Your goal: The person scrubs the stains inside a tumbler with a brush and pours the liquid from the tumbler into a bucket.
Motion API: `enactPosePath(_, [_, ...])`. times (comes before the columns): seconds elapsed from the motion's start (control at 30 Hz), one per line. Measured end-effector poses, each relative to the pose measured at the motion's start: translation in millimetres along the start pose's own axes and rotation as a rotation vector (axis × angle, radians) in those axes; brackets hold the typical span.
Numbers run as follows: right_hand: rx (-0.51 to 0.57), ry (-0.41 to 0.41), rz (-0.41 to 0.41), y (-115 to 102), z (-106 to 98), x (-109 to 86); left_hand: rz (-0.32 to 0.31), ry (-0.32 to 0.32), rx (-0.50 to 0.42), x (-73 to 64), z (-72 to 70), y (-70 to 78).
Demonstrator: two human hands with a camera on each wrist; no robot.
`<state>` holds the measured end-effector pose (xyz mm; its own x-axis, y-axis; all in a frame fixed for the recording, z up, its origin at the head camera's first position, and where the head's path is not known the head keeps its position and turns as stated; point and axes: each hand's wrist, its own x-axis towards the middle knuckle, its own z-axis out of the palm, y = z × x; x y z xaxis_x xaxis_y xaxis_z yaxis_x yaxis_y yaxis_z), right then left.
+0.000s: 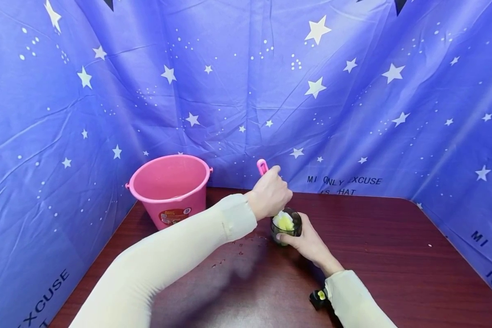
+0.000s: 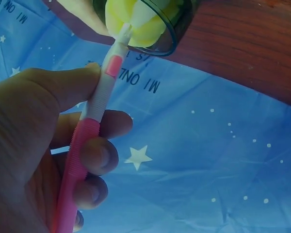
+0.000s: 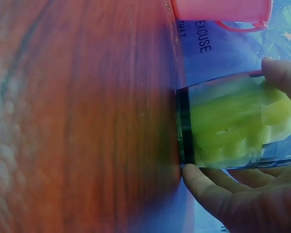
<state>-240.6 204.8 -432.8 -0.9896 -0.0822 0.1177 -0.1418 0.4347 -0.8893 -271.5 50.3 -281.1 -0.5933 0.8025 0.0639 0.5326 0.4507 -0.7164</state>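
My left hand [image 1: 270,193] grips the pink and white handle of a sponge cup brush [image 2: 83,145], its fingers curled round it and the thumb along the white part. The brush's yellow and white sponge head [image 1: 284,222] sits inside a dark, see-through glass [image 3: 223,128]. My right hand [image 1: 309,241] holds that glass upright, its fingers and thumb round the sides. In the right wrist view the glass base is at the table top, and the sponge looks greenish through the wall. The handle's pink end sticks up above my left fist in the head view.
A pink bucket [image 1: 197,198] with a label stands at the back left of the dark red wooden table [image 1: 385,246]. Water drops [image 1: 240,253] lie left of the glass. A black strapped object [image 1: 319,298] is at my right wrist. Blue star-printed cloth [image 1: 238,82] hangs round the table.
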Motion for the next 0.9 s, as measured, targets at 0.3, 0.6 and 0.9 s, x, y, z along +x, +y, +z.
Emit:
enactPosePath(0.3, [-0.001,0.005,-0.009,-1.8,-0.2,-0.6,0.002,0.028,0.004,0.6,-0.6,1.4])
enactPosePath(0.6, [0.001,-0.007,-0.016,0.4,-0.7,-0.2,-0.007,0.076,0.006,5.4,-5.7,6.4])
enactPosePath(0.9, [0.013,-0.004,-0.022,0.8,-0.3,0.7,-0.013,0.097,0.025,11.6,-6.3,7.1])
